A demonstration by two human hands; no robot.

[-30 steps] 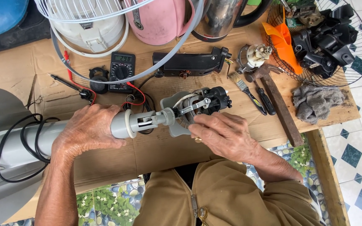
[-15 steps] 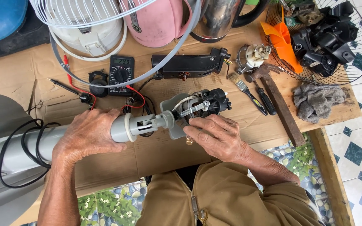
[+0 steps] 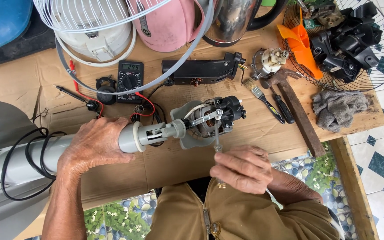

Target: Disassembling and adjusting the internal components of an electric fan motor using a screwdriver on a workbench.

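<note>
The person's left hand (image 3: pixel 95 144) is wrapped around the grey fan neck (image 3: pixel 132 138), pinning it flat on the cardboard-covered counter (image 3: pixel 178 164). The right hand (image 3: pixel 242 170) is closed on a screwdriver (image 3: pixel 217 141) whose shaft stands up to a screw on the exposed fan motor (image 3: pixel 214 118), which lies at the middle of the counter in its grey cradle. It looks like the screw-turning stage of work on the motor; the next move calls for keeping the tip seated and square while the left hand stops the neck from rolling.

Red and black multimeter leads (image 3: pixel 141 106) trail just beside the motor and could snag. Behind lie the multimeter (image 3: pixel 130 80), a black fan housing (image 3: pixel 201 71), a paintbrush (image 3: pixel 256 91), a hammer (image 3: pixel 296 109) and a grey rag (image 3: pixel 336 109). A white fan guard (image 3: pixel 72 20) overhangs the far edge, well apart from the hands.
</note>
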